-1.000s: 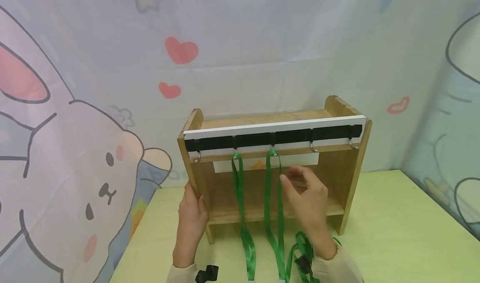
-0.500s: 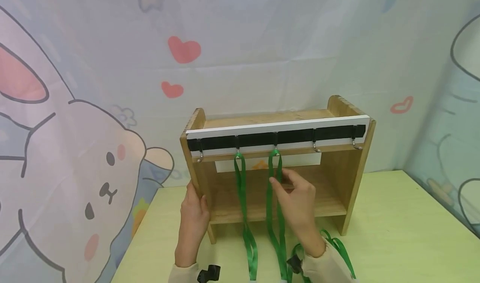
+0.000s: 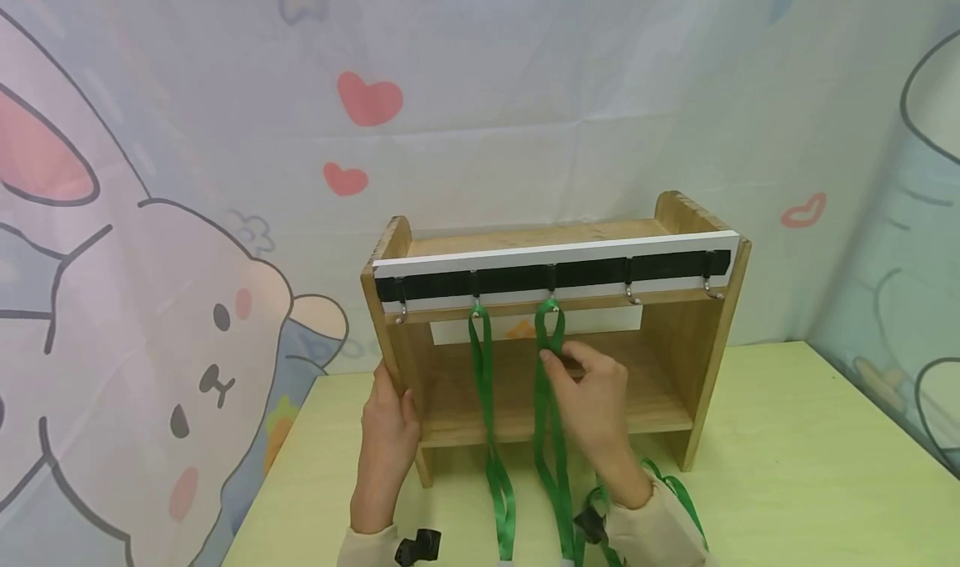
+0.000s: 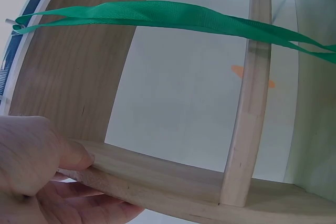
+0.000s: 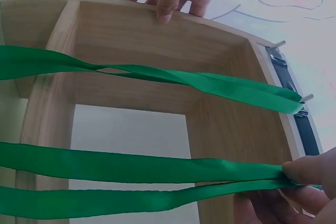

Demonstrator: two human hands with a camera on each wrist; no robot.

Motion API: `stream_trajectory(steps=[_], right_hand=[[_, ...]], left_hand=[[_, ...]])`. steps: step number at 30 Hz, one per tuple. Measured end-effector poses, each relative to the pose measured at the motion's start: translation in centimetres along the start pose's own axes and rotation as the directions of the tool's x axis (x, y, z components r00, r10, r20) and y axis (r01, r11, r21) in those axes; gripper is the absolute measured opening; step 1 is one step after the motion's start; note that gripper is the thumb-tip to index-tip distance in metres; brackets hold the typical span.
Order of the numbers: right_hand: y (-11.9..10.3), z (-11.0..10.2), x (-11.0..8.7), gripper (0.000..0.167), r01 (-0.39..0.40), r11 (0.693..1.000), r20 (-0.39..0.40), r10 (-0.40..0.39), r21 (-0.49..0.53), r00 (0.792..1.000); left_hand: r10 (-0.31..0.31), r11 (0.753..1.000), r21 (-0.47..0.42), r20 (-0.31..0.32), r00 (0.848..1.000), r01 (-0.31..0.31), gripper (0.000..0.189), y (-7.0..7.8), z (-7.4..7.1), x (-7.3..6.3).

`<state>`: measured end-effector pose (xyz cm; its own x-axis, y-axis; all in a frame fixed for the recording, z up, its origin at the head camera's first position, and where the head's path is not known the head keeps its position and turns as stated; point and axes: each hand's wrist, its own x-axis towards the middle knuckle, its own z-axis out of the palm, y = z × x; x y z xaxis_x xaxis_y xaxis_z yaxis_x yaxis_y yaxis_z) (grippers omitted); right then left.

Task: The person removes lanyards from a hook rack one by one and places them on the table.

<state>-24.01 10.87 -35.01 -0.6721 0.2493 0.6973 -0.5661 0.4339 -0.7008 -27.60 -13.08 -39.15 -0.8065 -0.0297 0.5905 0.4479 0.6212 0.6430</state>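
Observation:
A wooden shelf (image 3: 669, 363) carries a black and white hook rail (image 3: 592, 276) along its upper front. My left hand (image 3: 386, 438) grips the left side panel (image 4: 157, 174), thumb on the inner face and fingers outside. From the middle hook hangs a green lanyard (image 3: 540, 421); my right hand (image 3: 596, 400) pinches it a little below the hook. Its two strands come together at the thumb (image 5: 302, 170) in the right wrist view. Another green lanyard (image 3: 489, 408) hangs untouched from the hook to its left.
More green lanyard (image 3: 681, 490) lies on the pale yellow table (image 3: 795, 434), partly behind the right sleeve (image 3: 652, 529). Bare hooks show at the rail's left end and on its right half. A printed cloth (image 3: 480, 150) hangs behind the shelf.
My right hand has moved left from beside the middle lanyard and now pinches its strands together, slightly higher than half a second ago. The left hand keeps its grip on the panel.

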Motion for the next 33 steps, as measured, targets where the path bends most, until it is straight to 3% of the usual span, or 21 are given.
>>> stream_trajectory(steps=[6,11,19,22,27,33], right_hand=[[-0.1,-0.9,-0.1,0.006,0.014,1.0,-0.016,-0.013,0.021,1.0],[0.0,-1.7,-0.4,0.006,0.004,0.999,0.016,-0.004,0.038,1.0],[0.4,-3.0,-1.1,0.01,-0.11,0.984,0.124,0.093,0.141,0.988],[0.4,-3.5,-1.6,0.013,-0.185,0.968,0.187,0.153,0.17,0.97],[0.4,-3.9,-2.6,0.015,-0.318,0.925,0.298,0.249,0.21,0.921],[0.3,-3.9,-3.4,0.015,-0.387,0.894,0.354,0.296,0.224,0.888]], left_hand=[[0.001,1.0,-0.002,0.008,1.0,-0.001,0.052,0.0,0.1,-0.1],[0.032,0.999,0.018,-0.002,0.999,-0.032,0.05,-0.1,-0.1,0.0],[0.037,0.999,0.021,-0.007,0.999,-0.037,0.048,-0.2,-0.1,0.1],[0.046,0.999,0.028,-0.016,0.999,-0.045,0.047,-0.1,-0.1,0.1],[0.049,0.998,0.036,-0.024,0.998,-0.048,0.045,-0.1,0.0,0.1],[0.04,0.999,0.031,-0.016,0.999,-0.039,0.046,-0.1,0.0,0.0]])
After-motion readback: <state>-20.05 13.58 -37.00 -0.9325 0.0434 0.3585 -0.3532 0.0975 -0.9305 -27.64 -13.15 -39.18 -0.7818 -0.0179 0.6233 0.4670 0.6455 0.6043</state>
